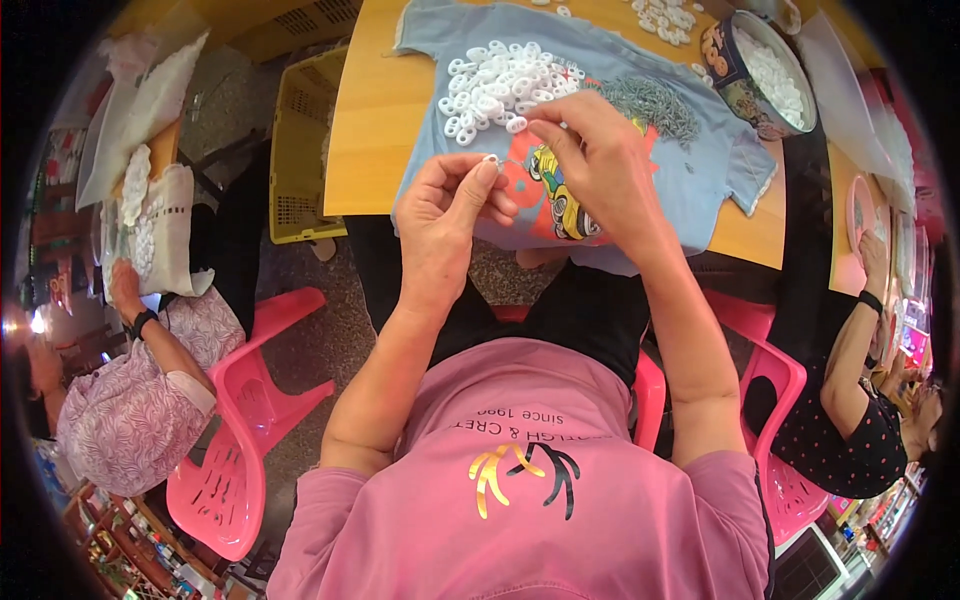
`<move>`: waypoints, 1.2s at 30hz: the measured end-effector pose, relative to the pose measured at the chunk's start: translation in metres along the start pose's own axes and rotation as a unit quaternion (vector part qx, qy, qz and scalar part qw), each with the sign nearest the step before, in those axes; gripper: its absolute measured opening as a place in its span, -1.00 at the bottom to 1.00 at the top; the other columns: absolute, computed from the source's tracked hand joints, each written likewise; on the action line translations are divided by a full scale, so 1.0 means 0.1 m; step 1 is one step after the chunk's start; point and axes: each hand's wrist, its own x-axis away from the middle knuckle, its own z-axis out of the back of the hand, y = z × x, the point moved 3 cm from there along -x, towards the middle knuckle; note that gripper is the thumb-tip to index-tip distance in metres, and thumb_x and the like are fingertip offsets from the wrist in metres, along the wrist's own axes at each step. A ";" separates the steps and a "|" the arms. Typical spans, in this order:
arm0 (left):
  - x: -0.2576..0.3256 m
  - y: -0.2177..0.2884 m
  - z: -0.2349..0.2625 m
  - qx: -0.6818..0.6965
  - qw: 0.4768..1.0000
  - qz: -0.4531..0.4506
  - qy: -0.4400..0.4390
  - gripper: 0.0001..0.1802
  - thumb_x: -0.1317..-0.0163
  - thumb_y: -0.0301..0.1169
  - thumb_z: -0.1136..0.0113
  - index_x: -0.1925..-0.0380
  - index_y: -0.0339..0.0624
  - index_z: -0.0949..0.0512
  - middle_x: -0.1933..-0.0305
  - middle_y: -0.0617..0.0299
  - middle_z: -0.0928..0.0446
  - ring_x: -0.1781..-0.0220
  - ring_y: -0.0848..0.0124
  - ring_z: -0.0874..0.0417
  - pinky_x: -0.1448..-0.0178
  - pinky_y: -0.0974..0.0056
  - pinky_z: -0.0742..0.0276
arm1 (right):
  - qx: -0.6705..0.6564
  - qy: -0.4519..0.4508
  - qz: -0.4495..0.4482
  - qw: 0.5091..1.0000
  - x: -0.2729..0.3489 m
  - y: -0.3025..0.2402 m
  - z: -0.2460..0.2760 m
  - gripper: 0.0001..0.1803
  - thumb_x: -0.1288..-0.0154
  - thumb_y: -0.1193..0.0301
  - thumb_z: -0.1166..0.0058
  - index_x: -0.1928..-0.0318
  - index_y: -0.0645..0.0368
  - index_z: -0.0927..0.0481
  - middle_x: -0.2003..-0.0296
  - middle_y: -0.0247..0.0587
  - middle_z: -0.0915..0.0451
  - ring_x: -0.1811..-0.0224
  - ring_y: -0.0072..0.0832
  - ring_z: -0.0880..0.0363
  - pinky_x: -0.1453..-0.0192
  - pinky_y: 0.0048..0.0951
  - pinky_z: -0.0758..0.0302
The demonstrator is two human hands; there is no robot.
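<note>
My left hand (445,215) is closed in a pinch on a small white plastic piece (490,160), with a thin metal bit sticking out of it toward the right. My right hand (600,155) reaches over the front of a heap of white oval plastic pieces (505,85). Its thumb and forefinger close on one white piece at the heap's edge, clear of the left hand. Right of the heap lies a pile of small grey metal hooks (650,105). Both piles rest on a light blue T-shirt (425,130) with a printed yellow car, spread over the table.
On the wooden table (365,120), a round tin (745,95) full of white pieces stands at the far right, near more loose pieces (665,20). A yellow crate (300,150) is left of the table. People sit on pink chairs (235,440) at both sides.
</note>
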 end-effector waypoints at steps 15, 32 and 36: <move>0.01 0.01 -0.02 0.045 0.999 0.011 0.002 -0.84 -0.34 -0.44 -0.15 0.20 -0.34 -0.49 0.38 0.15 -0.60 0.43 0.50 -0.62 0.33 0.44 -0.58 | -0.113 -0.037 -0.111 0.987 0.07 0.08 -0.07 -0.81 -0.25 0.42 -0.22 0.17 0.25 -0.63 0.40 -0.38 -0.62 0.46 -0.61 -0.53 0.40 -0.54 -0.45; 0.04 0.06 -0.30 0.085 0.995 0.033 -0.028 -0.81 -0.33 -0.44 -0.16 0.20 -0.36 -0.47 0.37 0.12 -0.58 0.46 0.48 -0.61 0.36 0.43 -0.56 | -0.437 0.014 -0.271 0.858 0.39 -0.08 0.15 -0.77 -0.31 0.44 -0.18 0.09 0.30 -0.59 0.33 -0.32 -0.60 0.46 -0.70 -0.48 0.39 -0.67 -0.46; 0.04 0.07 -0.32 0.076 0.996 0.025 -0.029 -0.81 -0.32 -0.43 -0.17 0.20 -0.36 -0.48 0.37 0.12 -0.58 0.46 0.49 -0.61 0.36 0.43 -0.57 | -0.410 0.026 -0.238 0.880 0.40 -0.12 0.17 -0.77 -0.30 0.45 -0.18 0.09 0.31 -0.59 0.33 -0.31 -0.61 0.46 -0.71 -0.48 0.39 -0.68 -0.44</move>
